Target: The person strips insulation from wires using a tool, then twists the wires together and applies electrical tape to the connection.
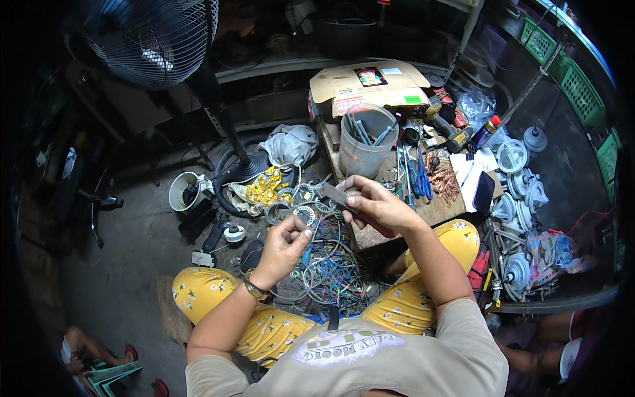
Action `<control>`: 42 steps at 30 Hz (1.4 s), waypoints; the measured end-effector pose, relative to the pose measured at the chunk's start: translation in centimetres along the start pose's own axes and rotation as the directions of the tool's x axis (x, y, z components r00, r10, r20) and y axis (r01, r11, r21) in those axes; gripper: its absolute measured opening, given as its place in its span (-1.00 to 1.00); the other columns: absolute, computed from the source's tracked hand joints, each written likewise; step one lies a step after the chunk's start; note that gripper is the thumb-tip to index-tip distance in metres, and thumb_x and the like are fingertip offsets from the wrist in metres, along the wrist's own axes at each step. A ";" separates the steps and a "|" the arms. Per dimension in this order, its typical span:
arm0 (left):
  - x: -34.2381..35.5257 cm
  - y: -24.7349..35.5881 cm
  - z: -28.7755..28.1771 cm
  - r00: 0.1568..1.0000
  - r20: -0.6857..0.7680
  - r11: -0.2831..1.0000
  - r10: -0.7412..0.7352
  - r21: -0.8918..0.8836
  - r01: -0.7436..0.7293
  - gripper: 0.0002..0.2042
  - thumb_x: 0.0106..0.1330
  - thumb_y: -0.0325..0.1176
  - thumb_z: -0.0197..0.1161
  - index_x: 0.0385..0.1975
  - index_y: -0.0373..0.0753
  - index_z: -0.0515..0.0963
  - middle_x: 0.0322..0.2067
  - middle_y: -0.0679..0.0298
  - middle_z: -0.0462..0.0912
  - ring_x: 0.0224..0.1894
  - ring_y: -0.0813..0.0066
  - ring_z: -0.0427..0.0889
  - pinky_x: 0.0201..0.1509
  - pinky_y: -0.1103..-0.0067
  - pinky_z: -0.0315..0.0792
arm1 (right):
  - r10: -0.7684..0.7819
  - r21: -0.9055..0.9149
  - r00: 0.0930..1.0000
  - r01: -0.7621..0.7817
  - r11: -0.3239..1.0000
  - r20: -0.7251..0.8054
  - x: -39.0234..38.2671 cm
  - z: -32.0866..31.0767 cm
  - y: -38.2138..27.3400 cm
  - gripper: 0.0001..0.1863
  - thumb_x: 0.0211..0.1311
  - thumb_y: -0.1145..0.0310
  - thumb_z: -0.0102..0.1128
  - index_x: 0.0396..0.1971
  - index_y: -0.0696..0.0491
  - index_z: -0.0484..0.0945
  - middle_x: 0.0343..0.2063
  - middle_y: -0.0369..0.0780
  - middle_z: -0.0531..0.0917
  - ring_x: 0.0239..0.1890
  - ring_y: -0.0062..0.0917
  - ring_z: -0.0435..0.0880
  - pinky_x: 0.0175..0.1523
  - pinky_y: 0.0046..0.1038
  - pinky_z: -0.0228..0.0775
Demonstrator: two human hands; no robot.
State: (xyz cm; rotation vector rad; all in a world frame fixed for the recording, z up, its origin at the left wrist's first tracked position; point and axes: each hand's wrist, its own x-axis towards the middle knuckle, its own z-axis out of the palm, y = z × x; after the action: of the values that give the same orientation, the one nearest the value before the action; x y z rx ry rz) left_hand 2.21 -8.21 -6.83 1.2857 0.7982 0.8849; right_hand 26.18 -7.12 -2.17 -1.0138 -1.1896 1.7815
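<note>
My right hand (376, 204) grips a flat dark grey strip (335, 194) between thumb and fingers, its free end sticking out toward the left. Lower and to the left, my left hand (286, 243) is closed in a pinch. Whatever its fingertips hold, if anything, is too small to make out. Below and between the hands lies a tangled heap of coloured wires (331, 264). Several ring-shaped slotted metal cores, one a pale ring (304, 214), lie just beyond my left hand. A translucent bucket (365, 159) with grey strips inside stands on the low wooden table (436, 210).
On the table are blue-handled scissors (422, 180), copper wire bundles (444, 178), a phone (484, 193), a cordless drill (450, 132) and a cardboard box (331, 83). White plastic parts (519, 205) pile up at right. A standing fan (149, 46) and white pail (187, 190) are left. Other people's legs (99, 347) show.
</note>
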 end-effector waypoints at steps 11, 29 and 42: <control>1.7 0.2 2.1 0.997 -0.066 0.984 0.042 0.178 -0.030 -0.87 0.30 -0.44 0.11 -0.25 -0.36 0.48 -0.58 0.26 0.52 -0.58 0.70 0.35 -0.52 0.62 0.23 | -0.010 -0.172 1.000 0.010 0.985 0.002 1.0 1.8 1.3 -0.81 0.36 0.33 0.01 -0.17 0.12 0.38 -0.54 -0.35 0.54 -0.54 -0.77 0.45 -0.48 -0.71 0.26; 1.0 2.8 2.2 0.987 -0.067 0.893 0.144 0.438 -0.101 -0.91 0.21 -0.48 0.17 -0.42 -0.39 0.51 -0.73 0.20 0.49 -0.72 0.66 0.35 -0.64 0.58 0.17 | -0.059 -0.110 0.998 0.055 0.992 -0.038 0.8 1.7 1.2 -0.90 0.32 0.42 0.02 -0.25 0.11 0.39 -0.56 -0.33 0.54 -0.60 -0.76 0.43 -0.56 -0.72 0.23; 0.6 2.0 1.5 0.997 0.073 1.000 -0.026 -0.011 0.027 -0.87 0.34 -0.37 0.12 -0.27 -0.29 0.50 -0.61 0.58 0.39 -0.64 0.89 0.16 -0.60 0.79 0.02 | -0.095 -0.066 0.990 0.089 0.994 -0.104 0.7 0.8 0.5 -0.77 0.26 0.33 0.14 -0.17 0.11 0.41 -0.49 -0.33 0.55 -0.49 -0.73 0.53 -0.50 -0.70 0.37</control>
State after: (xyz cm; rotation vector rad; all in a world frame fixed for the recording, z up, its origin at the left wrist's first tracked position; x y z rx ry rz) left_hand 3.60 -8.20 -4.66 1.2869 0.7495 0.8164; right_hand 25.09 -6.89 -2.63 -1.0588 -1.2117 1.6079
